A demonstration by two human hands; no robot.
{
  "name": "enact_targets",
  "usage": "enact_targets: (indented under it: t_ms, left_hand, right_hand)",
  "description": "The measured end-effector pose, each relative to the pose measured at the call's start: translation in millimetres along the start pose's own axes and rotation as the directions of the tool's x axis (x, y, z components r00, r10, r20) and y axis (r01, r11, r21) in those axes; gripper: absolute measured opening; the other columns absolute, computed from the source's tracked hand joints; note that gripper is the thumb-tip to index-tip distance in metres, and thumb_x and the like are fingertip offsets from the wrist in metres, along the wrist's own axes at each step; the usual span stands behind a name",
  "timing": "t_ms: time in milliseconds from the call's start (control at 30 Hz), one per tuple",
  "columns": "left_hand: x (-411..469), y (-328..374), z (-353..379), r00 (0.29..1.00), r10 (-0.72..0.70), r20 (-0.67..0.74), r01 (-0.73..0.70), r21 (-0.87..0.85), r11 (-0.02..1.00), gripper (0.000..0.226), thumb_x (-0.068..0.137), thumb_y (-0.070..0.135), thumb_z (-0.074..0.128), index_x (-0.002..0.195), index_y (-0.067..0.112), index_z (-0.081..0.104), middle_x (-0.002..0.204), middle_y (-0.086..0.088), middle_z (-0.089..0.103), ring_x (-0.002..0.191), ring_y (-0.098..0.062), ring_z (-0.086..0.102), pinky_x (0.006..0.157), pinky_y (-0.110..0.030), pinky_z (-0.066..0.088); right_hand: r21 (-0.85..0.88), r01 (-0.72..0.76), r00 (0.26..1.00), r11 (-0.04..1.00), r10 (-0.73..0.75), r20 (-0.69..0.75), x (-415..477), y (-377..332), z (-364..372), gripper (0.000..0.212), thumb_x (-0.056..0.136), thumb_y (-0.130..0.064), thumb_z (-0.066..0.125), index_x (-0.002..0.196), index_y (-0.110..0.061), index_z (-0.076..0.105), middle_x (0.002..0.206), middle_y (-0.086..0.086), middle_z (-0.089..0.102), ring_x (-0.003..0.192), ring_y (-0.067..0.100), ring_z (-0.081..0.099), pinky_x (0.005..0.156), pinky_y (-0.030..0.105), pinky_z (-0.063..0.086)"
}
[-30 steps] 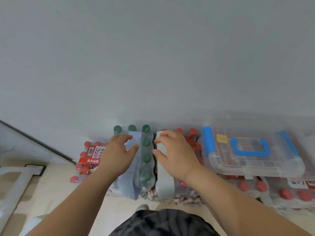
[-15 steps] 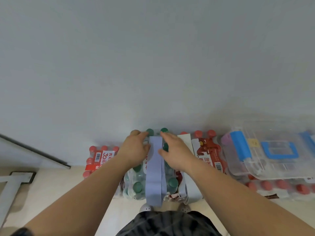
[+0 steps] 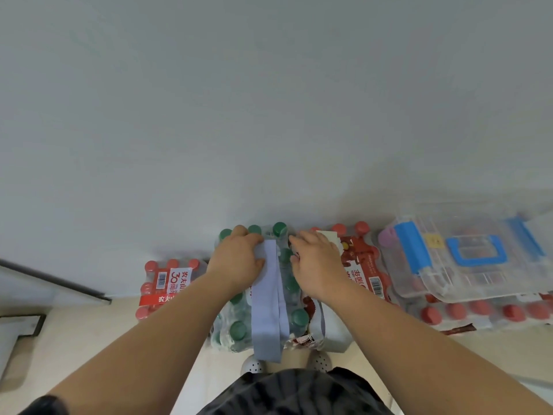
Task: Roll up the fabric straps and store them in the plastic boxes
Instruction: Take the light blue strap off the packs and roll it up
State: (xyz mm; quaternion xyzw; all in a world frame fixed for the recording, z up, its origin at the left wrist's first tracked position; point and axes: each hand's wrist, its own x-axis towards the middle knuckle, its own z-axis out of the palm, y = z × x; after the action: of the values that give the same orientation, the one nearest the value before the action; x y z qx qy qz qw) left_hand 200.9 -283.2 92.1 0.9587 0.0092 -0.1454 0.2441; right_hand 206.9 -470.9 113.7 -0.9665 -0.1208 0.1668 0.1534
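You are reaching over the green-capped pack; red-capped packs are crowding both its sides, the wall closing behind.

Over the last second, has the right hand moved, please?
Yes: the right hand shifted left, from the white strap toward the green-capped pack.

A lavender strap lies flat over green-capped bottles.
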Motion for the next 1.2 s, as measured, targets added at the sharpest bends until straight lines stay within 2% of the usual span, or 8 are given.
enact_targets:
  t_ms: [133, 333, 467, 600, 700, 800, 933, 1200]
  left_hand:
    - [-1, 3, 3, 1.0, -0.006, -0.029, 0.007, 0.035, 0.999, 0.053, 0.089, 0.029, 0.063, 0.139, 0.022, 0.051, 0.127, -0.005, 0.048, 0.108, -0.028, 0.058, 0.091, -0.041, 0.054]
    - [0, 5, 2, 0.996, -0.041, -0.076, 0.038, -0.039, 0.999, 0.026, 0.089, 0.025, 0.063, 0.114, 0.021, 0.066, 0.116, -0.002, 0.049, 0.093, -0.023, 0.059, 0.082, -0.036, 0.055]
    - [-3, 10, -2, 0.987, -0.087, -0.137, 0.056, -0.217, 0.975, 0.005, 0.093, 0.023, 0.064, 0.094, 0.02, 0.068, 0.101, 0.0, 0.058, 0.083, -0.019, 0.057, 0.069, -0.028, 0.049]
    - [-12, 17, -9, 0.985, -0.135, -0.111, 0.063, -0.501, 0.863, 0.014, 0.089, 0.022, 0.071, 0.077, 0.019, 0.065, 0.068, 0.003, 0.061, 0.057, -0.011, 0.052, 0.054, -0.023, 0.041]
    - [-24, 22, -19, 0.988, -0.144, -0.063, 0.062, -0.685, 0.726, 0.019, 0.087, 0.02, 0.075, 0.078, 0.007, 0.066, 0.059, -0.007, 0.053, 0.051, -0.012, 0.041, 0.051, -0.025, 0.037]
    - [-39, 25, -35, 0.992, -0.115, -0.061, 0.026, -0.771, 0.636, 0.02, 0.086, 0.017, 0.077, 0.078, 0.003, 0.065, 0.067, -0.027, 0.055, 0.06, -0.02, 0.046, 0.058, -0.035, 0.041]
    - [-65, 32, -55, 0.997, -0.027, -0.072, -0.045, -0.835, 0.548, 0.011, 0.083, 0.007, 0.078, 0.079, 0.008, 0.068, 0.07, -0.024, 0.059, 0.067, -0.024, 0.054, 0.066, -0.039, 0.047]
    - [-108, 65, -67, 0.985, 0.059, -0.16, -0.169, -0.864, 0.474, 0.019, 0.089, 0.0, 0.07, 0.08, 0.016, 0.075, 0.077, -0.023, 0.072, 0.071, -0.027, 0.068, 0.066, -0.038, 0.054]
  right_hand:
    - [0.134, 0.015, 0.999, 0.991, -0.018, 0.029, -4, 14, -5, 0.042, 0.101, -0.007, 0.048, 0.142, -0.009, 0.053, 0.148, 0.014, 0.046, 0.139, 0.031, 0.036, 0.112, 0.032, 0.029]
    - [0.123, 0.044, 0.999, 0.991, -0.047, 0.016, 3, 18, 3, 0.044, 0.1, -0.023, 0.056, 0.143, -0.014, 0.054, 0.151, 0.007, 0.046, 0.145, 0.027, 0.031, 0.119, 0.034, 0.024]
    - [0.084, 0.065, 0.996, 0.994, -0.059, -0.065, 5, 17, 2, 0.042, 0.098, -0.033, 0.058, 0.137, -0.017, 0.059, 0.142, 0.004, 0.054, 0.136, 0.026, 0.042, 0.114, 0.035, 0.032]
    - [0.149, 0.126, 0.989, 0.981, -0.113, -0.096, 5, 1, -2, 0.047, 0.099, -0.043, 0.057, 0.14, -0.02, 0.056, 0.141, 0.001, 0.058, 0.133, 0.022, 0.047, 0.112, 0.036, 0.037]
    - [0.377, 0.128, 0.985, 0.917, -0.073, -0.157, -1, -11, -11, 0.033, 0.098, -0.034, 0.062, 0.127, -0.018, 0.067, 0.122, 0.001, 0.069, 0.114, 0.019, 0.06, 0.099, 0.033, 0.048]
    - [0.591, 0.136, 0.986, 0.795, -0.05, -0.16, -12, -18, -24, 0.015, 0.096, -0.026, 0.066, 0.105, -0.02, 0.076, 0.093, -0.001, 0.075, 0.087, 0.018, 0.068, 0.082, 0.041, 0.057]
    - [0.787, 0.14, 0.986, 0.6, -0.016, -0.164, -40, -29, -44, 0.01, 0.091, -0.014, 0.073, 0.096, -0.022, 0.076, 0.087, 0.003, 0.077, 0.086, 0.022, 0.072, 0.08, 0.035, 0.059]
    - [0.848, 0.203, 0.976, 0.489, -0.027, -0.217, -86, -28, -64, 0.01, 0.088, -0.009, 0.076, 0.086, -0.019, 0.075, 0.08, 0.011, 0.074, 0.074, 0.018, 0.067, 0.072, 0.033, 0.057]
